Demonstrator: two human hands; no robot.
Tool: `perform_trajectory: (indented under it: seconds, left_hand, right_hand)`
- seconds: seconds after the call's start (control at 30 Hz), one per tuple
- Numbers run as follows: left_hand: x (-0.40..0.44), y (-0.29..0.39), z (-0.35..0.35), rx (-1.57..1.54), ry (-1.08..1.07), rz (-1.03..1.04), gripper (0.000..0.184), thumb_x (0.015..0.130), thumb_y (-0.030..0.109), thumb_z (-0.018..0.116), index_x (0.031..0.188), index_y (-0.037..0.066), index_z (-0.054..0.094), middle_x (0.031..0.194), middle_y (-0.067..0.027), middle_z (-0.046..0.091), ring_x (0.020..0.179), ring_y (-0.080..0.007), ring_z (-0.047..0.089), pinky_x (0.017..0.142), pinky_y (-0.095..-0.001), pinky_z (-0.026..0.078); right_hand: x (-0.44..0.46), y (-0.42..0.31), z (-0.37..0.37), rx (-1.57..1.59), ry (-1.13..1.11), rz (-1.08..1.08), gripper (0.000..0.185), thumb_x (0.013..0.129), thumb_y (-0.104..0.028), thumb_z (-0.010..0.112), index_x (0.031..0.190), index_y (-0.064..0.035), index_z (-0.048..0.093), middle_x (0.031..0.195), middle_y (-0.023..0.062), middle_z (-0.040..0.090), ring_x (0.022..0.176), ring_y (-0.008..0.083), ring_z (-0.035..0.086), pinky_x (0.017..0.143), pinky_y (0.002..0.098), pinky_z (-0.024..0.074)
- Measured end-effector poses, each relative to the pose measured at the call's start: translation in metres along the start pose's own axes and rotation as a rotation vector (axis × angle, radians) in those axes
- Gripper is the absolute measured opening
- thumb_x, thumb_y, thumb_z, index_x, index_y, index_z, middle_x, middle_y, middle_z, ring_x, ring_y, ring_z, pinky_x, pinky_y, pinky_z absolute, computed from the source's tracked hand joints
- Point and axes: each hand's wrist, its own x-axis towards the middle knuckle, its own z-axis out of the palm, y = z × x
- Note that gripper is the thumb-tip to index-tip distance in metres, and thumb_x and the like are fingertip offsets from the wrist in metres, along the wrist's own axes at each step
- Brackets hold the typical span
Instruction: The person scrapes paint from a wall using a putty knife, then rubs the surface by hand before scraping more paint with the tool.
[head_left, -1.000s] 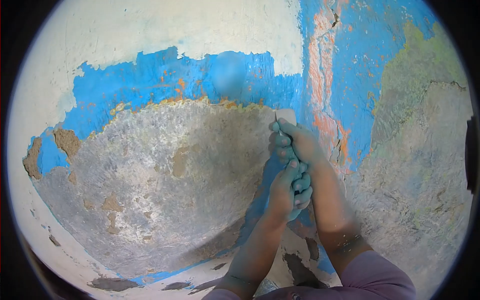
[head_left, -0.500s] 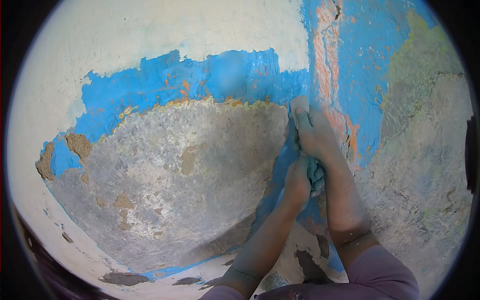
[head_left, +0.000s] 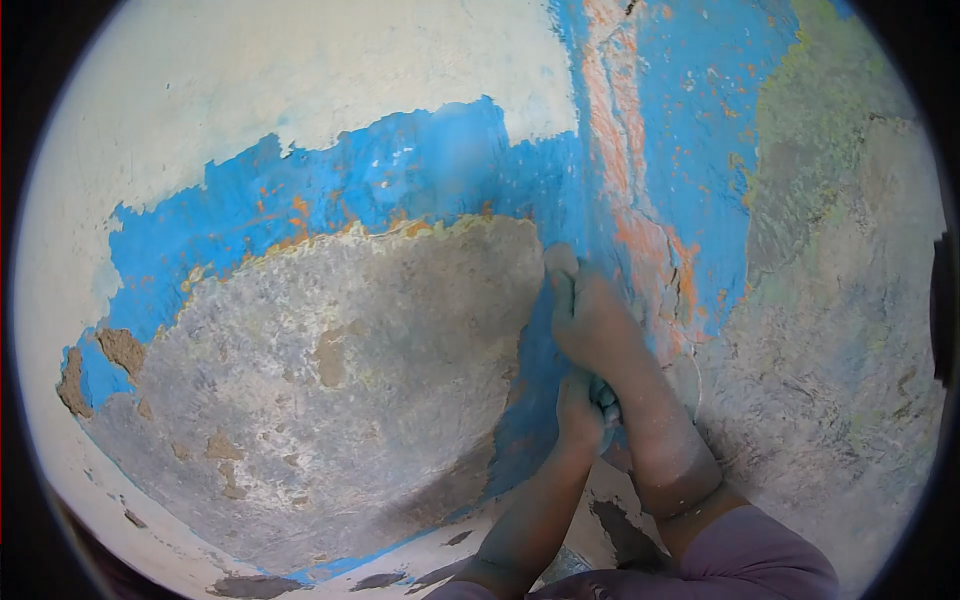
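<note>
My right hand point(head_left: 597, 318) is wrapped round what looks like a scraper point(head_left: 562, 262), its flat pale end showing past my thumb at the top. Just below, my left hand point(head_left: 580, 415) is closed round the lower part of the same tool, fingers curled and coated in bluish dust. Most of the tool is hidden inside my hands. The pale end lies against the blue paint point(head_left: 560, 195) near the inside corner of the wall, beside the bare grey patch point(head_left: 420, 330).
Cream paint point(head_left: 350, 60) covers the upper left wall. Right of the corner runs a cracked, orange-pink strip point(head_left: 615, 110), then more blue paint point(head_left: 690, 150) and rough grey-green plaster point(head_left: 830, 300). Brown broken spots point(head_left: 122, 352) mark the left side. Dark flakes point(head_left: 255, 586) lie low down.
Both hands have moved down along the corner together, still gripping the tool. The whole view has shifted, so the wall appears further left.
</note>
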Motion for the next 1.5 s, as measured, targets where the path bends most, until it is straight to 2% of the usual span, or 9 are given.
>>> perform_trajectory:
  seconds: [0.13,0.4,0.47,0.53,0.6,0.7,0.8,1.13,1.5]
  left_hand:
    - [-0.006,-0.024,-0.034,0.015,0.019,0.055,0.026,0.094,0.026,0.041,0.076,0.009,0.049,0.059,0.0007,0.044,0.042,-0.0084,0.036,0.039,-0.0253,0.027]
    - [-0.053,-0.007,-0.068,0.618,0.221,0.116,0.021,0.093,0.015,0.042,0.099,0.002,0.057,0.079,-0.0023,0.056,0.065,-0.0123,0.053,0.056,-0.0259,0.042]
    - [-0.066,0.013,-0.068,0.853,0.146,0.239,0.025,0.094,0.011,0.041,0.111,0.000,0.055,0.083,-0.0046,0.058,0.072,-0.0134,0.055,0.061,-0.0276,0.045]
    - [-0.081,0.032,-0.059,0.824,0.142,0.005,0.027,0.094,0.011,0.043,0.118,0.000,0.051,0.100,-0.0054,0.058,0.090,-0.0150,0.054,0.078,-0.0283,0.044]
    - [-0.091,0.037,-0.053,0.765,0.150,0.043,0.029,0.096,0.015,0.042,0.120,0.000,0.049,0.101,-0.0062,0.057,0.091,-0.0147,0.054,0.080,-0.0281,0.044]
    - [-0.098,0.042,-0.049,0.685,0.194,0.032,0.035,0.098,0.022,0.039,0.125,0.001,0.046,0.105,-0.0079,0.056,0.093,-0.0145,0.053,0.083,-0.0277,0.042]
    - [-0.097,0.038,-0.049,0.643,0.282,0.001,0.043,0.098,0.031,0.039,0.128,0.001,0.044,0.108,-0.0092,0.055,0.096,-0.0166,0.053,0.085,-0.0285,0.042]
    - [-0.077,0.035,-0.015,1.049,0.263,0.108,0.040,0.101,0.028,0.033,0.129,0.001,0.041,0.111,-0.0110,0.055,0.098,-0.0183,0.054,0.088,-0.0298,0.043]
    - [-0.058,0.027,-0.035,0.842,0.059,0.080,0.032,0.100,0.024,0.035,0.120,0.001,0.043,0.104,-0.0118,0.056,0.088,-0.0188,0.057,0.078,-0.0327,0.048]
  right_hand:
    - [-0.026,0.025,0.015,0.023,0.035,0.011,0.028,0.093,-0.021,0.046,0.093,0.0058,0.054,0.082,0.0293,0.056,0.079,0.0466,0.056,0.071,0.0464,0.0442]
    - [-0.139,0.087,0.071,0.635,-0.044,0.156,0.026,0.092,-0.022,0.051,0.106,-0.0008,0.051,0.083,0.0102,0.059,0.073,0.0175,0.057,0.065,0.0343,0.0459]
    - [-0.159,0.070,0.059,0.726,-0.110,0.200,0.033,0.092,-0.020,0.049,0.117,0.0006,0.044,0.093,0.0129,0.058,0.079,0.0196,0.058,0.069,0.0345,0.0465]
    - [-0.173,0.060,0.057,0.819,-0.177,0.250,0.043,0.092,-0.018,0.048,0.128,0.0020,0.037,0.104,0.0157,0.057,0.084,0.0216,0.059,0.073,0.0348,0.0471]
    - [-0.182,0.057,0.062,0.811,-0.112,-0.146,0.057,0.090,-0.010,0.046,0.139,0.0056,0.022,0.123,0.0231,0.048,0.100,0.0287,0.057,0.080,0.0359,0.0467]
    - [-0.198,0.048,0.065,0.752,-0.124,-0.122,0.063,0.087,-0.003,0.046,0.141,0.0078,0.016,0.131,0.0285,0.039,0.111,0.0365,0.052,0.085,0.0394,0.0460]
    - [-0.194,0.045,0.055,0.353,-0.043,-0.239,0.064,0.085,-0.002,0.049,0.141,0.0073,0.019,0.131,0.0303,0.038,0.110,0.0425,0.050,0.085,0.0427,0.0464]
    - [-0.168,0.052,0.020,0.398,-0.198,-0.095,0.061,0.085,-0.009,0.053,0.138,0.0079,0.026,0.110,0.0301,0.054,0.088,0.0440,0.059,0.077,0.0446,0.0493]
    - [-0.175,0.071,0.017,0.758,-0.145,-0.150,0.053,0.089,-0.012,0.048,0.136,-0.0008,0.028,0.103,0.0269,0.057,0.085,0.0401,0.062,0.074,0.0410,0.0485]
